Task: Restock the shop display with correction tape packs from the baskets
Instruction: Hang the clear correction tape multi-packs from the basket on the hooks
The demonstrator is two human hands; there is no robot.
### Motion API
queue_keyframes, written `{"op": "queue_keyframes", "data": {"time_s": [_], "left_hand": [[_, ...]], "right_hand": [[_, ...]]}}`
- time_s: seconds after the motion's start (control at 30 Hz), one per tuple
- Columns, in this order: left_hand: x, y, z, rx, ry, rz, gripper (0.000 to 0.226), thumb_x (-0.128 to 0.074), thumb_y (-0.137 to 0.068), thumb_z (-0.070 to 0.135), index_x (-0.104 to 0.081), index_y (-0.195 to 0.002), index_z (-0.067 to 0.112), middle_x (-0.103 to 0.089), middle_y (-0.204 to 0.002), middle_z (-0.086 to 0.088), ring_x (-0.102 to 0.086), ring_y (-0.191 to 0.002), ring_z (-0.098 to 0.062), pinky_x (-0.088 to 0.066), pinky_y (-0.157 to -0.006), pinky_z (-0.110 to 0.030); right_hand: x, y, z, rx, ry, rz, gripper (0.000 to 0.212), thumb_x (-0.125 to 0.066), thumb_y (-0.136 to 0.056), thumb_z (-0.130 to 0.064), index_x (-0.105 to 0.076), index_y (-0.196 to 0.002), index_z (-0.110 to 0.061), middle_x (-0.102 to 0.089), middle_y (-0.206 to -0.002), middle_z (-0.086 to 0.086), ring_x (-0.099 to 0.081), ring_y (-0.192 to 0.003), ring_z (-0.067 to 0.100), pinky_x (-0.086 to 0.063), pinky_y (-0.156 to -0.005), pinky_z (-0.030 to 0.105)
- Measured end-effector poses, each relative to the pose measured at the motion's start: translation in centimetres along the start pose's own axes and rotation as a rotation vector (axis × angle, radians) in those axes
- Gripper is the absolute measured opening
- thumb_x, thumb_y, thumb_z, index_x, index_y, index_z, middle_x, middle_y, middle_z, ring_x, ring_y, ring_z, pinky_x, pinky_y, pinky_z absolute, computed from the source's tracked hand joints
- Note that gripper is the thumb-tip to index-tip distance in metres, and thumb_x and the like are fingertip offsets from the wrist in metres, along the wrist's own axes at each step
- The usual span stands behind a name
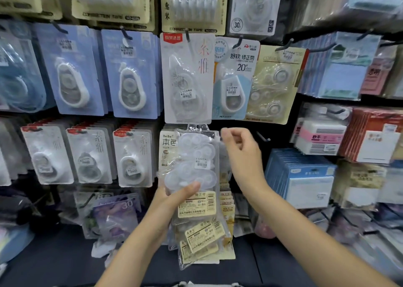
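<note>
left hand (174,196) grips the bottom of a stack of clear correction tape packs (196,177), thumb pressed across the front, more packs fanning loose below it. that fan looks like the risk: held only low down, the slippery sleeves could slide out and drop toward the dark counter (65,260). right hand (237,147) is up at the stack's top edge, fingers curled, seemingly pinching the hang tab, though i cannot tell for sure. a bare peg (262,136) sits just right of it, probably the target. miss the hole and the top pack may tear. crowding in: the beige bobo packs (169,151) behind, and the white pack (187,77) hanging just above.
</note>
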State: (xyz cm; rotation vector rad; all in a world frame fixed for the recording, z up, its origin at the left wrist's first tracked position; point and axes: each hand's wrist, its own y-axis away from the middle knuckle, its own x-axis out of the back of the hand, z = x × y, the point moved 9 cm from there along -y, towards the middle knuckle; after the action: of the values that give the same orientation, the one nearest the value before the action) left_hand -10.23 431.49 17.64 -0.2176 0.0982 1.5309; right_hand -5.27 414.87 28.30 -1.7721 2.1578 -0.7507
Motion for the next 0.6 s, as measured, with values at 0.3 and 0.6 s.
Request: {"op": "queue_keyframes", "data": {"time_s": [0.3,0.6], "left_hand": [[-2.1,1.0,-3.4,0.170,0.081,-0.085,0.079,-0.061,-0.071,0.071,-0.057,-0.126,0.014,-0.072,-0.110,-0.014,-0.070,-0.100,-0.029,-0.059,-0.071,-0.030],[3.3,0.4,-1.4,0.031,0.138,0.224,0.065,-0.070,-0.064,0.048,-0.062,-0.116,0.010,-0.074,-0.102,-0.014,-0.073,-0.088,-0.032,-0.060,-0.072,-0.042]], "right_hand": [[-0.9,2.6,4.0,-0.459,-0.431,-0.172,0.014,-0.059,-0.092,-0.015,-0.052,-0.081,-0.010,-0.061,-0.068,0.000,-0.061,-0.057,0.011,-0.049,-0.057,0.030],[2.7,-0.8,5.8,-0.389,-0.360,0.099,0.030,-0.063,-0.090,-0.024,-0.047,-0.066,-0.016,-0.045,-0.060,-0.003,-0.043,-0.057,0.013,-0.038,-0.054,0.028]]}}
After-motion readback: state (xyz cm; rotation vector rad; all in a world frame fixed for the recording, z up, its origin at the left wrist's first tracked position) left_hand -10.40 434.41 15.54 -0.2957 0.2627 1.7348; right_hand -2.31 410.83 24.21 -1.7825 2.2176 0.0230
